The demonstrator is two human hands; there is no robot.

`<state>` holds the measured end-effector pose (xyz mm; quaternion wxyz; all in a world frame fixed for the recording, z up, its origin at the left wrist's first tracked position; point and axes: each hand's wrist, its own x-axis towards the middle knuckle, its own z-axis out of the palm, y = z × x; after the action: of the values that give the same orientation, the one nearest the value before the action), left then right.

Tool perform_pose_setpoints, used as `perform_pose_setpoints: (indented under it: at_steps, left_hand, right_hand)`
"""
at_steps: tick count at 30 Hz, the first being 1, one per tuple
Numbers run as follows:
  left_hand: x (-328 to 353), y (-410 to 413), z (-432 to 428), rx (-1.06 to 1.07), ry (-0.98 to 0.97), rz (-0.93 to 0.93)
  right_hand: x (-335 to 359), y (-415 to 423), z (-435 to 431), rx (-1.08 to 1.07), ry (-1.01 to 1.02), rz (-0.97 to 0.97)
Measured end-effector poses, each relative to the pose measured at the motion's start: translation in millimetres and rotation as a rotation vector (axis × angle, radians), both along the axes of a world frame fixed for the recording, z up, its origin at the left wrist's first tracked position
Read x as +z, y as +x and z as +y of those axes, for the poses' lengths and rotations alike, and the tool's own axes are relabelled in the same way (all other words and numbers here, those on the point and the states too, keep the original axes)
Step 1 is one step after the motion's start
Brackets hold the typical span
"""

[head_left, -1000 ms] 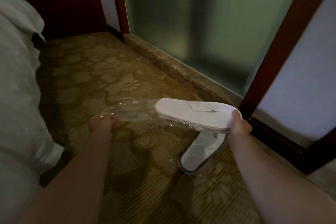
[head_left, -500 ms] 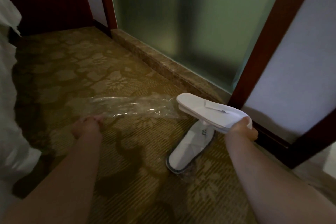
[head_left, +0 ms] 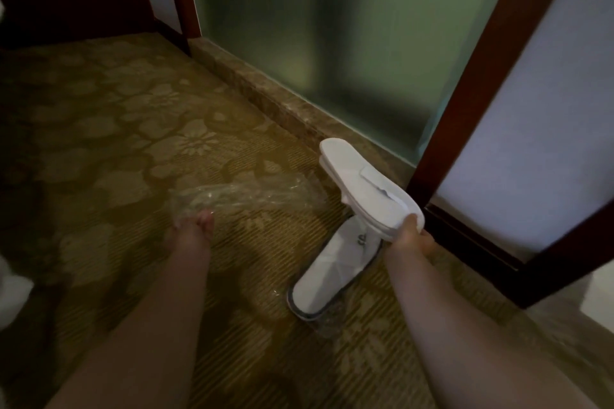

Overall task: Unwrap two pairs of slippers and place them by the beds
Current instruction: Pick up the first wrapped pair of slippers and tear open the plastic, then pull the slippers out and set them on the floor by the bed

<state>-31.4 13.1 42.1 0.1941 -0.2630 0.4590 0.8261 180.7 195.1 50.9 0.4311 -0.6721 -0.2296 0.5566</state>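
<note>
Right hand grips stacked white slippers; left hand pinches the empty plastic wrapper.

Clear, crinkled, glossy plastic wrapper; white matt cloth slippers; second pair, at 6 o'clock from the first, in shiny film; woven carpet with floral pattern; frosted glass panel; dark polished wood frame
</note>
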Motion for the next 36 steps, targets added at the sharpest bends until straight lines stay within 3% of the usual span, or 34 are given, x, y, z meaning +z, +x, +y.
perform_pose_setpoints:
  at_steps: [6, 8, 10, 15, 19, 21, 24, 27, 31, 36]
  left_hand:
    - [-27.7, 8.7, 27.3, -0.037, 0.047, -0.062]
    - [-34.5, 12.0, 35.4, -0.096, 0.076, -0.159]
    - [-44.4, 13.4, 41.7, -0.233, -0.048, -0.169]
    - [-67.5, 18.2, 43.7, -0.697, -0.576, -0.069]
    - [-76.3, 23.6, 40.5, -0.946, -0.906, 0.296]
    - [-70.6, 29.0, 40.5, -1.046, -0.910, 0.375]
    - [-57.6, 34.7, 39.8, -1.098, -0.826, 0.343]
    - [-53.6, 28.4, 35.9, -1.041, -0.884, 0.401]
    - [-46.0, 19.3, 31.5, -0.927, -0.806, 0.480]
    - [-23.0, 12.5, 23.5, -0.991, -0.885, 0.770]
  right_hand:
    - [-18.7, -5.6, 6.4, 0.011, 0.017, 0.119]
    - [-23.0, -4.9, 7.0, 0.017, 0.008, 0.133]
    - [-29.2, -5.3, 9.2, 0.017, -0.008, 0.146]
    - [-42.1, -6.9, 14.0, 0.029, -0.035, 0.163]
    - [-46.0, -9.5, 13.3, 0.076, -0.033, 0.150]
    - [-46.2, -9.7, 14.1, 0.125, -0.013, 0.106]
    - [-44.1, -8.9, 15.7, 0.190, 0.020, 0.051]
    - [-38.9, -7.6, 15.5, 0.249, 0.039, 0.023]
    - [-29.3, -6.2, 12.3, 0.333, 0.135, 0.004]
    - [-9.7, -14.9, 2.6, 0.512, 0.272, -0.082]
